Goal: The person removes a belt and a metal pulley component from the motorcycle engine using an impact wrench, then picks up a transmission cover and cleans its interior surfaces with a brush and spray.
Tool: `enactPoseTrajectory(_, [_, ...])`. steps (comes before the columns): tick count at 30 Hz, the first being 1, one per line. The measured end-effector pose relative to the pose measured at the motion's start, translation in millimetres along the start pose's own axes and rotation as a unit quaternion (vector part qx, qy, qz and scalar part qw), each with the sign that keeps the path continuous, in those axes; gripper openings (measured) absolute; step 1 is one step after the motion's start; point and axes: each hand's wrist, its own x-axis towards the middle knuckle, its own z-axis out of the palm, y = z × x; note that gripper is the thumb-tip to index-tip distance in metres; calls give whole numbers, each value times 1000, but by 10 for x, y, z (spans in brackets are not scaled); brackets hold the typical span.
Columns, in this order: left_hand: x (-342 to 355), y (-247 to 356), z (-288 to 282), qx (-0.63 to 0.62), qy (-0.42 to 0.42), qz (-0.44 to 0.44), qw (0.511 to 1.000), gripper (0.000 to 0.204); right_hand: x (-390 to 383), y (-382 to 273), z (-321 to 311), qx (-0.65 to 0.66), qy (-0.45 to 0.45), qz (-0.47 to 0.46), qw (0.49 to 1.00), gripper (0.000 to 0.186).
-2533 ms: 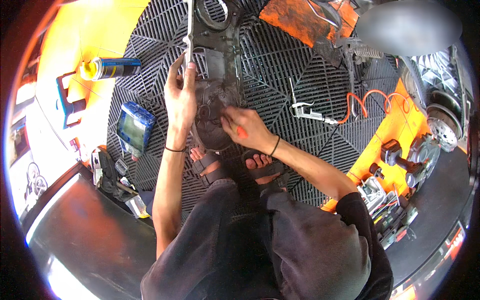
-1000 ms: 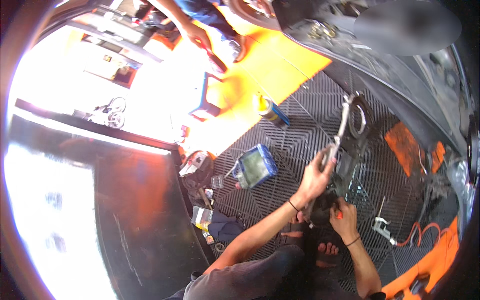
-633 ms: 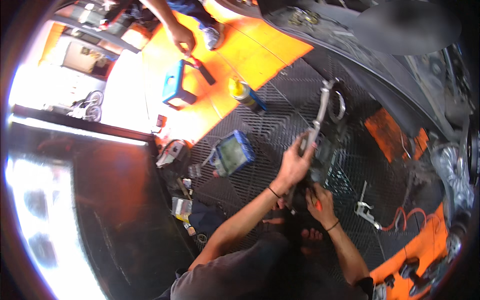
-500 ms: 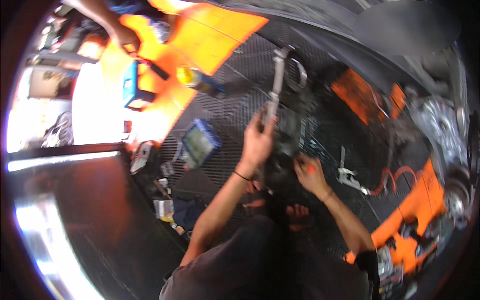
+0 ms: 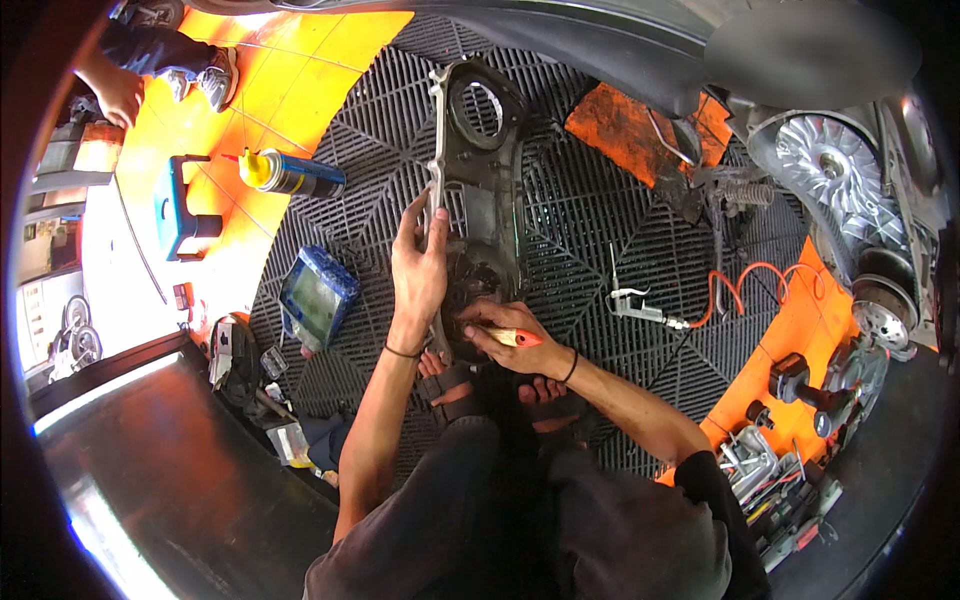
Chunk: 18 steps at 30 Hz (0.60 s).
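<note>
A dark metal engine case cover (image 5: 466, 200), long with a round opening at its far end, stands in front of me over the black mat. My left hand (image 5: 420, 270) grips its left rim, thumb on the inner side and fingers outside. In my right hand (image 5: 515, 345) is a paintbrush (image 5: 510, 336) with a wooden, red-tipped handle. The brush's bristle end is hidden by my fingers, close to the dark, greasy near end of the cover.
Left lie a spray can (image 5: 295, 175), a blue stool (image 5: 182, 210) and a blue-rimmed tray (image 5: 318, 290). Another person's hand (image 5: 120, 98) is far left. At right are an air gun (image 5: 640, 308) on a red hose, an exposed finned engine fan (image 5: 828, 160), a power drill (image 5: 810, 393) and hand tools.
My view has swung, so the cover and both hands appear farther left. The other person's hand has drawn back to the left, and the red-and-black tool it held is out of sight.
</note>
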Motion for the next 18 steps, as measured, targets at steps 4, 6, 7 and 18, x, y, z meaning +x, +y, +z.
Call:
enactPoseTrajectory(4, [-2, 32, -31, 18, -4, -6, 1000, 53, 116, -18, -108, -25, 24, -10, 999, 17])
enactPoseTrajectory(6, [-22, 54, -38, 53, -6, 7, 999, 53, 217, 54, -143, -23, 66, 0, 998, 18])
enactPoseTrajectory(7, [-21, 64, -37, 72, -5, 19, 997, 53, 264, 102, -144, -28, 90, -26, 995, 19])
enactPoseTrajectory(18, [18, 37, -50, 21, -9, -4, 1000, 48, 219, 90, -100, -115, 166, -77, 976, 23])
